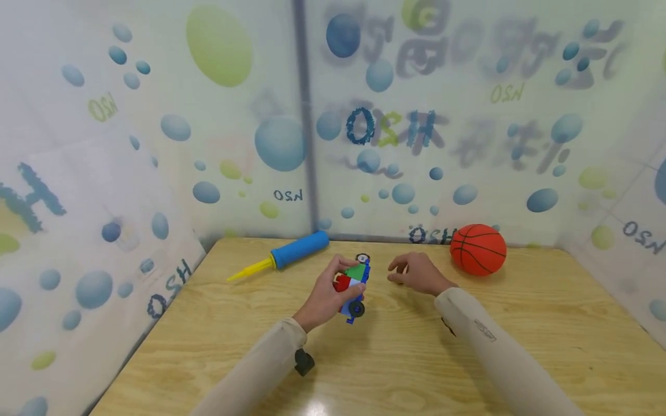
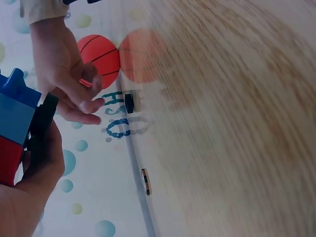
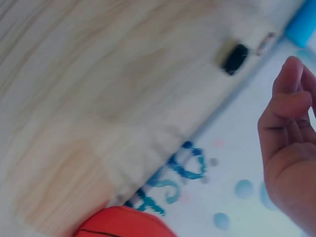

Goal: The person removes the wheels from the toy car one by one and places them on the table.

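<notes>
My left hand [image 1: 328, 297] grips a toy car [image 1: 355, 280] built of blocks, its thumb across the near side and its fingers round the far side. The car has green, red, white and blue blocks and dark wheels, and is turned on end above the table. In the left wrist view, the blue and red blocks [image 2: 16, 121] and a black wheel [image 2: 40, 128] show beside the left hand [image 2: 42, 170]. To the right of the car, my right hand [image 1: 418, 273] hovers with loosely bent fingers and nothing between them. In the right wrist view the right hand [image 3: 289, 163] shows at the edge.
A blue pump [image 1: 302, 249] with a yellow nozzle lies at the back left of the wooden table [image 1: 406, 370]. An orange-red basketball [image 1: 477, 249] sits at the back right. Patterned curtain-like walls [image 1: 250, 214] enclose the table. A small black object [image 3: 235, 59] lies near the back edge.
</notes>
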Demonstrator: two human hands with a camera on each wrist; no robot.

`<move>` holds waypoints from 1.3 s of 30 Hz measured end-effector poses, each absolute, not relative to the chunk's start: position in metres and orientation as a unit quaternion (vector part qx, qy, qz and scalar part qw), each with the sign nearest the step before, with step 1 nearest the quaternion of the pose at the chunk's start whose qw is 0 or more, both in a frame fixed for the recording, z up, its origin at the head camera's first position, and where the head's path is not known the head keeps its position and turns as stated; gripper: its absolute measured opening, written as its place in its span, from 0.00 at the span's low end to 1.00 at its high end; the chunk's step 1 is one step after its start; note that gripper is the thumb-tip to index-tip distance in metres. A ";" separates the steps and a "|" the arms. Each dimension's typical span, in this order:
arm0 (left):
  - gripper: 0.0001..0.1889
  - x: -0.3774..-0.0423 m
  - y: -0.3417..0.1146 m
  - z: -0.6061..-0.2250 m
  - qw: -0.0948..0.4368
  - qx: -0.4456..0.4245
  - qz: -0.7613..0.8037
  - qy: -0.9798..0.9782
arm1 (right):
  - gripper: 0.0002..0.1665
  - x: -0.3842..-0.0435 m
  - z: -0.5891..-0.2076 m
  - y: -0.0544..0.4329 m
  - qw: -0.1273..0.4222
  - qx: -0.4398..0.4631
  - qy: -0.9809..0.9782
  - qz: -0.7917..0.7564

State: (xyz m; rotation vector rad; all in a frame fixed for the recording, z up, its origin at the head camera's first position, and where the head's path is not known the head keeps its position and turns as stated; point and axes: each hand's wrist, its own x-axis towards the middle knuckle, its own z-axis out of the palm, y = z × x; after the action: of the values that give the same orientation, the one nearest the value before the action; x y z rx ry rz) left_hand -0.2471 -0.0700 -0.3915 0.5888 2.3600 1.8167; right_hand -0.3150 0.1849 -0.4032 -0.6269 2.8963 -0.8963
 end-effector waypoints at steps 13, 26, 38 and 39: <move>0.25 -0.249 -0.069 -0.390 0.047 0.178 0.618 0.764 | 0.12 -0.276 -0.379 0.175 0.064 -0.257 0.879 -0.396; 0.23 -0.248 -0.069 -0.388 0.022 0.155 0.618 0.771 | 0.13 -0.248 -0.378 0.158 0.096 -0.343 0.792 -0.496; 0.24 -0.253 -0.065 -0.386 0.020 0.130 0.651 0.748 | 0.18 -0.241 -0.386 0.138 0.101 -0.355 0.766 -0.526; 0.25 -0.253 -0.064 -0.385 0.020 0.129 0.652 0.747 | 0.18 -0.240 -0.386 0.136 0.099 -0.355 0.767 -0.525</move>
State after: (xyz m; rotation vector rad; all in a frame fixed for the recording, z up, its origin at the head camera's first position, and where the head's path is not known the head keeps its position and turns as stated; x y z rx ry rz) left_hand -0.2532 -0.0643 -0.3850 0.4002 2.3188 2.0217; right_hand -0.2398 0.1363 -0.3862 -1.0515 2.2677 -1.5542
